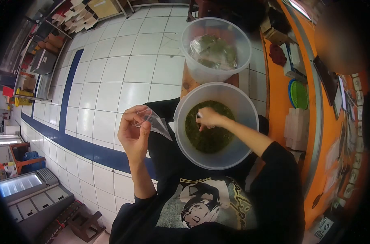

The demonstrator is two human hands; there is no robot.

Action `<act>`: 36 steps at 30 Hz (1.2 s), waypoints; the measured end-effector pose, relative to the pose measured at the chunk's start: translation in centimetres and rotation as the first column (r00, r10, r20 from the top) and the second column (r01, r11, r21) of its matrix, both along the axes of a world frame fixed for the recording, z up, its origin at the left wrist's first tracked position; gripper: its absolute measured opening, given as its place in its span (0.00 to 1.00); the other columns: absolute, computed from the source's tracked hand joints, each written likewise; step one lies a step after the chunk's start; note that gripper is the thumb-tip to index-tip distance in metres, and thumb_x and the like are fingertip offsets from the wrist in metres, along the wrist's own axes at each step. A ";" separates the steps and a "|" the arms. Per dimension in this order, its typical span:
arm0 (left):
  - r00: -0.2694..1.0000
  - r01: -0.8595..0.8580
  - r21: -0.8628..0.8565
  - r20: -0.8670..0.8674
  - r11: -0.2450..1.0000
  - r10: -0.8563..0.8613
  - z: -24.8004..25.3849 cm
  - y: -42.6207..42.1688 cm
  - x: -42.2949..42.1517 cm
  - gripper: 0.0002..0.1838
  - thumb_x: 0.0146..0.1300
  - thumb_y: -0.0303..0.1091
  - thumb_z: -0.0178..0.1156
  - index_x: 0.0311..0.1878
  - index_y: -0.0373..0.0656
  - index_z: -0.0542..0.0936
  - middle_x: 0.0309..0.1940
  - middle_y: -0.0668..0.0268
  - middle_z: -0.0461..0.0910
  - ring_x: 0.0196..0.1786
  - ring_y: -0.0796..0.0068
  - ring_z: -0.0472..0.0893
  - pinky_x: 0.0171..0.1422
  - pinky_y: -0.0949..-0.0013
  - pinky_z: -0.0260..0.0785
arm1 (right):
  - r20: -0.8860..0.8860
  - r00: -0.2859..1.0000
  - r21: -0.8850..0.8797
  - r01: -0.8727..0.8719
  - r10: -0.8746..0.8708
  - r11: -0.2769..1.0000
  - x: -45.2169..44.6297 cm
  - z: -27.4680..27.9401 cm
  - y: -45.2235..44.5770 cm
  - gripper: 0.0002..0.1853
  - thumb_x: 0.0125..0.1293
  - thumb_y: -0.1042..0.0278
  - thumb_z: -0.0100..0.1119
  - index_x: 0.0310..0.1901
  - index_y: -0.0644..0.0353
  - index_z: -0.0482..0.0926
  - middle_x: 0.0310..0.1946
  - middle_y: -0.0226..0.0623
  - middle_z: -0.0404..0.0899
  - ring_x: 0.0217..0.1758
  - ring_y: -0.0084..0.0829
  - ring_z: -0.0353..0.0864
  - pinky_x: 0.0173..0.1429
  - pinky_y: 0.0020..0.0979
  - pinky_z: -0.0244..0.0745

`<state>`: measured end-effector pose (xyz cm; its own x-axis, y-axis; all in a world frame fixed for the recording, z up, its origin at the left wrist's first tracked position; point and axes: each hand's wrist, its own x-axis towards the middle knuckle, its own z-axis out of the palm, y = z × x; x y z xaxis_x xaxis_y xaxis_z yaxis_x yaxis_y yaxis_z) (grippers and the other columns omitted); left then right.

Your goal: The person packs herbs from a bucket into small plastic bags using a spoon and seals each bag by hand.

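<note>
My left hand (137, 128) is raised left of the near bucket, its fingers closed on a small clear plastic bag (158, 123) that hangs toward the bucket. Inside the near translucent bucket (242, 150), my right hand (209, 118) is just over a dark green, leafy liquid (211, 142). Its fingers are wrapped round a small dark-and-light utensil, perhaps a spoon handle, whose lower end is hidden. Behind stands a second translucent bucket (201, 75), holding clear plastic bags with green contents (213, 51).
A wooden bench (189, 83) is under the far bucket. An orange counter (278, 122) with a green lid (299, 94) and boxes runs along the right. Metal shelves (56, 73) stand at the left, and a brown stool (85, 223) at the lower left.
</note>
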<state>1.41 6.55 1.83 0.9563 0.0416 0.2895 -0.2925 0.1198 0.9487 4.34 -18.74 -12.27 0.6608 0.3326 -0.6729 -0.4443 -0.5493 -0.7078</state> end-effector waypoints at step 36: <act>0.937 0.251 0.594 0.048 0.764 -0.345 -3.5 -10.8 -2.0 0.42 0.48 0.25 0.74 0.64 0.38 0.60 0.59 0.54 0.68 0.49 0.60 0.78 0.56 0.62 0.70 | 0.813 0.248 0.423 0.368 -0.526 0.828 -9.5 16.9 -5.0 0.09 0.61 0.85 0.58 0.43 0.69 0.80 0.43 0.40 0.84 0.41 0.31 0.86 0.43 0.27 0.79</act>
<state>-0.60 -4.28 -1.72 0.8368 -0.4560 0.3031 -0.4735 -0.3248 0.8187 -5.17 -23.70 4.63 0.8893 -0.2028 0.4100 0.3223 -0.3583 -0.8762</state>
